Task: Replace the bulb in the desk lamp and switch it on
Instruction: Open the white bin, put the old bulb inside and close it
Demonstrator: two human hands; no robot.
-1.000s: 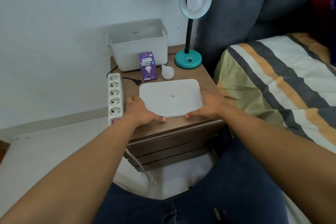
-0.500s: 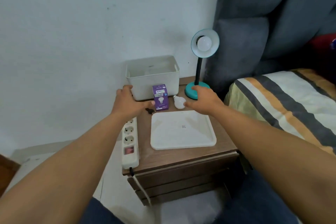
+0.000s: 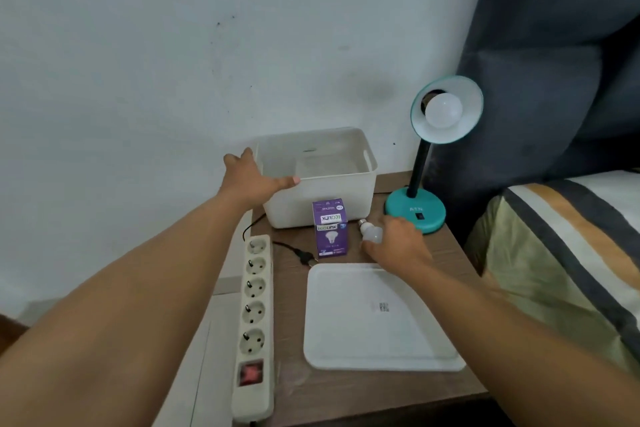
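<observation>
A teal desk lamp (image 3: 415, 211) stands at the back right of the wooden nightstand (image 3: 446, 253), with a white bulb (image 3: 444, 110) in its shade. A loose white bulb (image 3: 370, 231) lies beside a purple bulb box (image 3: 330, 228). My right hand (image 3: 398, 244) rests over the loose bulb, fingers curled around it, and the bulb still touches the tabletop. My left hand (image 3: 254, 177) is spread open against the left corner of the white plastic bin (image 3: 322, 198).
A white lid (image 3: 377, 317) lies flat at the front of the nightstand. A white power strip (image 3: 254, 319) runs along the left edge, with a black plug and cord (image 3: 304, 256) lying loose next to it. A striped bed (image 3: 568, 253) borders the right side.
Both hands have left the white lid and reached to the back. The left went to the bin's corner, the right onto the loose bulb. The view has tilted up.
</observation>
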